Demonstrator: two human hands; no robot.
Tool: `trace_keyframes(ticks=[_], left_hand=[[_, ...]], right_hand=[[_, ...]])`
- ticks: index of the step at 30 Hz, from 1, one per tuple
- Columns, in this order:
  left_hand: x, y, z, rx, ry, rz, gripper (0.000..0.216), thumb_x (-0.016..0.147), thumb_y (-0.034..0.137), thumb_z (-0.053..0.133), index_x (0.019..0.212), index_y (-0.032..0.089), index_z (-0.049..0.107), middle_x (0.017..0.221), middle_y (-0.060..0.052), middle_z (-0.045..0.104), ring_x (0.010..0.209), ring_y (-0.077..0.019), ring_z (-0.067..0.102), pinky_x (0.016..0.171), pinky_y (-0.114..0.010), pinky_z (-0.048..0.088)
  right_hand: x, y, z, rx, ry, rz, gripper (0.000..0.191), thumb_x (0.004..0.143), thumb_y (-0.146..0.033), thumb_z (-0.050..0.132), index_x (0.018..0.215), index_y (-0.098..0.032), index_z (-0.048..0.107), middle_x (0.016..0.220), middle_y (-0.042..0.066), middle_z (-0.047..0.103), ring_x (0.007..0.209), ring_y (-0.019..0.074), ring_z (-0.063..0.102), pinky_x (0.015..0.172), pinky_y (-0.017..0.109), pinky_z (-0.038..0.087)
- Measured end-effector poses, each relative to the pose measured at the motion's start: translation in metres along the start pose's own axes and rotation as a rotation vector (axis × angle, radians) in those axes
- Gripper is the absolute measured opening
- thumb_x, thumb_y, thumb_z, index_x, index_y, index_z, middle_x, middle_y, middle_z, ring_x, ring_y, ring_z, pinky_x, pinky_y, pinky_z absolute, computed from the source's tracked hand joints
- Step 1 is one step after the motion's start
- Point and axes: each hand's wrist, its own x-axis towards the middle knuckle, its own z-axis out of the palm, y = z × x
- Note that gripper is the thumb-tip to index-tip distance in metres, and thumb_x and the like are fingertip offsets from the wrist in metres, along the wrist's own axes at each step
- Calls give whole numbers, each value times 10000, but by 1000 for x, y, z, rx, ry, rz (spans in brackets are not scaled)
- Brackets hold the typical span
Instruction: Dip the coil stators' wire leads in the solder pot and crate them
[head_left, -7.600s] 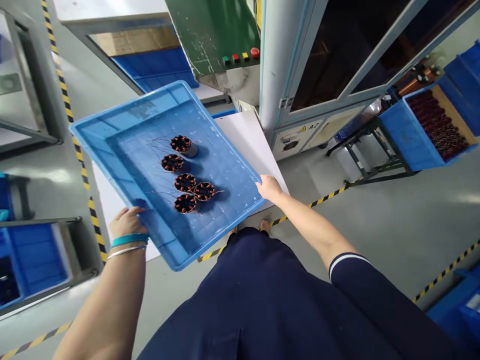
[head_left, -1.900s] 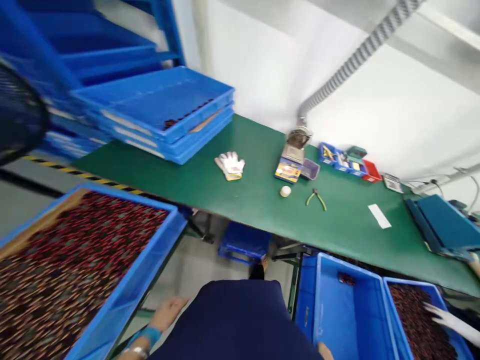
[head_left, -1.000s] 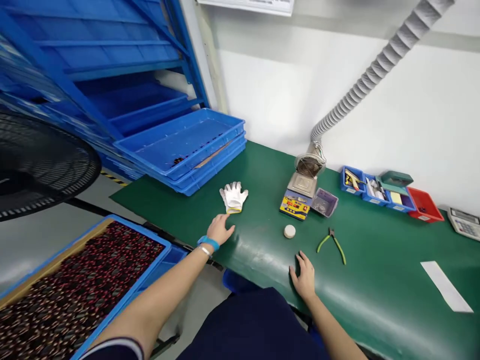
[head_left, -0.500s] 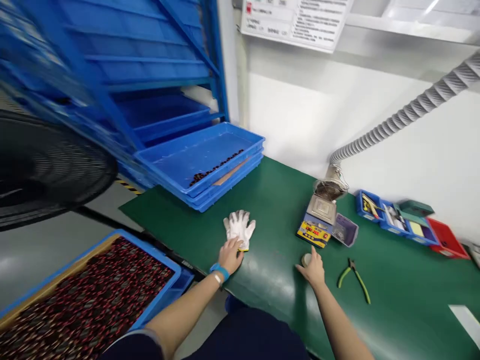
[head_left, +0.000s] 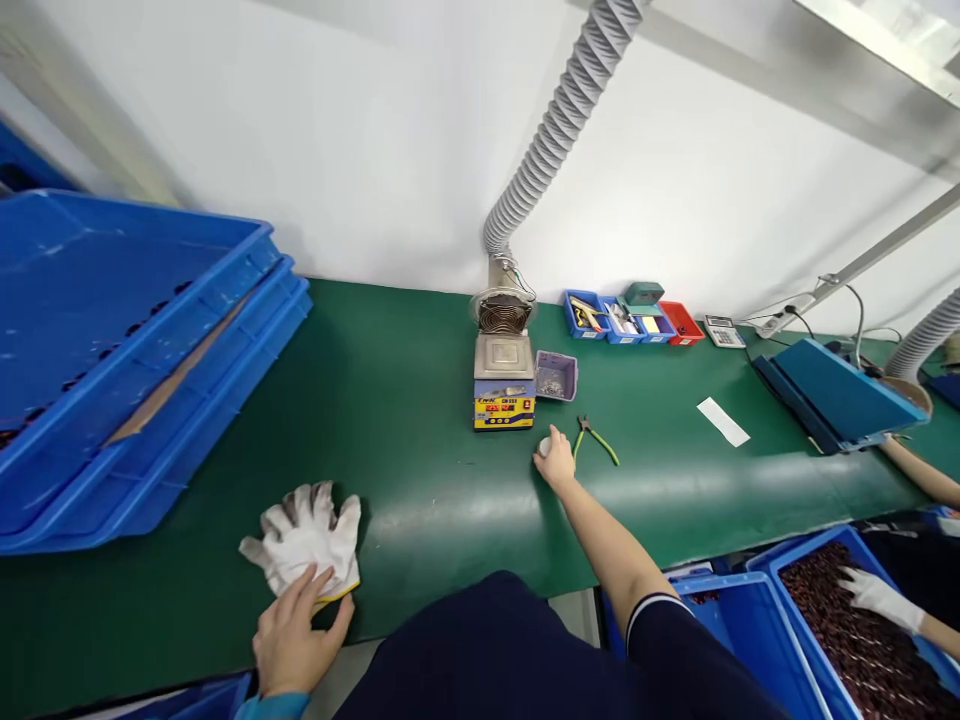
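In the head view, the left hand has its fingers loosely spread, touching the cuff of white work gloves on the green worktop. The right hand pinches a small round white container just beside green-handled pliers.

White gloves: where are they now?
The white gloves lie at lower left of the head view, on the green tabletop right of the stacked blue trays, with the left hand at their yellow-edged cuff.
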Motion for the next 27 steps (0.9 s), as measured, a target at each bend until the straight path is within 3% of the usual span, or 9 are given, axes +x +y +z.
trace_keyframes(ticks=[6,10,13,16,19,21,23,27], left_hand=[[14,1,-5,-75,-96,-92,456,790,463,402,1132,206,560,1274,-136,580,1131,-359,538,950,-475,424],[34,32,-21,-126,-104,-227,359,712,425,440,909,199,638,1123,-155,636,1032,-370,573,933,-492,408],[47,61,-35,-359,-115,-371,165,614,362,560,643,212,624,899,-120,652,962,-398,564,881,-520,398],[54,80,-38,-524,-49,-436,114,550,283,643,534,205,561,714,-68,598,888,-345,571,846,-454,411],[60,84,-38,-676,92,-545,157,599,293,678,613,189,561,708,-37,571,850,-256,561,813,-375,432],[67,81,-45,-808,190,-617,221,723,374,639,721,165,566,756,-21,575,778,-181,552,767,-349,451],[73,80,-61,-975,263,-646,283,743,444,579,752,162,559,769,-19,587,737,-166,561,699,-316,468],[69,95,-107,-1285,219,-562,411,699,500,562,875,133,621,878,-87,662,799,-230,624,665,-327,502]], right_hand=[[55,33,-23,25,61,52,758,755,-186,647,1428,-90,314,1260,183,500,1174,300,464,993,421,386],[80,37,-36,45,104,71,769,733,-181,665,1420,-81,332,1232,188,519,1141,300,496,987,424,390],[77,38,-44,53,148,108,876,684,-244,722,1434,-82,299,1286,210,470,1184,339,468,975,460,396],[45,35,-36,73,254,119,912,709,-344,698,1452,-72,246,1422,251,313,1300,388,345,1009,520,358],[-14,21,-13,210,320,-65,777,769,-376,623,1419,-86,311,1433,236,301,1346,346,311,1050,507,343],[-59,0,-3,355,226,-281,654,795,-363,600,1364,-114,394,1401,216,352,1329,309,358,1047,485,366],[-99,-30,-5,508,55,-473,514,820,-331,589,1289,-155,473,1364,188,415,1276,273,431,987,441,434],[-150,-107,-42,770,-264,-717,296,854,-280,584,1134,-187,569,1138,116,593,1029,185,584,810,314,508]])
